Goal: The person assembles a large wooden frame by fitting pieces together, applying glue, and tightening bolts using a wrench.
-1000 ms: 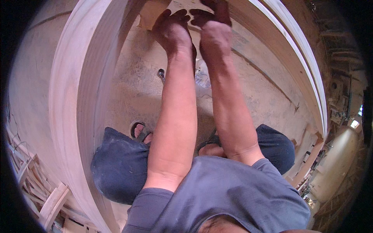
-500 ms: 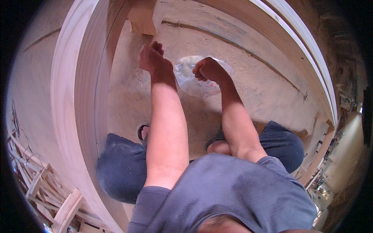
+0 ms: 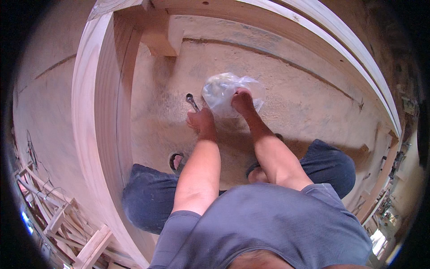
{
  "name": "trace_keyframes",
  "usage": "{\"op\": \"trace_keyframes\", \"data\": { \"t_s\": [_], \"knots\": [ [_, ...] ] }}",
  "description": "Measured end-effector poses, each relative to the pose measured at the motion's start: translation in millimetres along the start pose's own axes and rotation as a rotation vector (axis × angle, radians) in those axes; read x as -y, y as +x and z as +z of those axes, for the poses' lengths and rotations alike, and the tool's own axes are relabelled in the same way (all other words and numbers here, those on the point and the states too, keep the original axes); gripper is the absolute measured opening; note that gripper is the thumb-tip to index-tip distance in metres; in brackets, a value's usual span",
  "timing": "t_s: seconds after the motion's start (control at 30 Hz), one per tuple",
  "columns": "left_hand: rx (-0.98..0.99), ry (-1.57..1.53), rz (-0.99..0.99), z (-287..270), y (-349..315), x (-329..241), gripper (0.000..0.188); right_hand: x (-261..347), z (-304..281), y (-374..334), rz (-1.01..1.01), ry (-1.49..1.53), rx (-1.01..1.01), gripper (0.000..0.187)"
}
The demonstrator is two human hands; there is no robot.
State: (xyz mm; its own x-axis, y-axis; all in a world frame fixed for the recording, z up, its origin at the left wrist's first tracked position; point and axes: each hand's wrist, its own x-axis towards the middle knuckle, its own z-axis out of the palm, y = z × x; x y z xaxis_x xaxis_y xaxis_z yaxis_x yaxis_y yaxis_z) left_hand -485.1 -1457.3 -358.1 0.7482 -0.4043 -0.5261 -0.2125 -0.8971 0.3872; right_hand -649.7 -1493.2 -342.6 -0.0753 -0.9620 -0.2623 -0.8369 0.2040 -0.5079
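A metal wrench (image 3: 192,102) lay left of centre in the frame, just beyond the left hand (image 3: 202,122). Its long axis ran on a slant: ring head toward the upper left, handle dropping to the lower right, where it met that hand. The left hand was the nearer of the two; the right hand (image 3: 242,101) was stationed apart, right of centre, at the right part of a clear plastic bag (image 3: 218,95) that rested on the dusty floor (image 3: 156,134).

The left fingers were partly curled at the handle's lower end. The right fingers were bunched against the bag. Owing to shadow and the hands' own backs, it could not be determined whether either grip was closed.

A wooden structure (image 3: 99,89) bounded the work area along the left and top of the frame.
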Motion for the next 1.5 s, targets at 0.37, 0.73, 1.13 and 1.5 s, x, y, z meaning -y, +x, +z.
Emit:
{"op": "trace_keyframes", "data": {
  "t_s": [0.37, 0.73, 1.13, 1.5],
  "knots": [
    [0.078, -0.579, 0.225, 8.1, 22.3, -21.7, 0.028, 58.1, -25.0, 24.0, -0.272, -0.381, 0.219, 0.022],
    [-0.012, -1.015, 0.171, -39.4, 27.3, -85.9, 0.035, 62.0, 46.9, 12.1, -0.322, -0.542, 0.147, 0.016],
    [0.002, -1.133, 0.051, -34.8, -1.8, -117.3, 0.007, 59.8, 20.7, 24.1, -0.654, -0.457, 0.312, 0.012],
    [0.177, -1.182, -0.144, -13.3, 4.6, -101.5, 0.006, 4.8, 59.8, 30.1, -0.178, -0.581, 0.139, 0.019]
  ]
}}
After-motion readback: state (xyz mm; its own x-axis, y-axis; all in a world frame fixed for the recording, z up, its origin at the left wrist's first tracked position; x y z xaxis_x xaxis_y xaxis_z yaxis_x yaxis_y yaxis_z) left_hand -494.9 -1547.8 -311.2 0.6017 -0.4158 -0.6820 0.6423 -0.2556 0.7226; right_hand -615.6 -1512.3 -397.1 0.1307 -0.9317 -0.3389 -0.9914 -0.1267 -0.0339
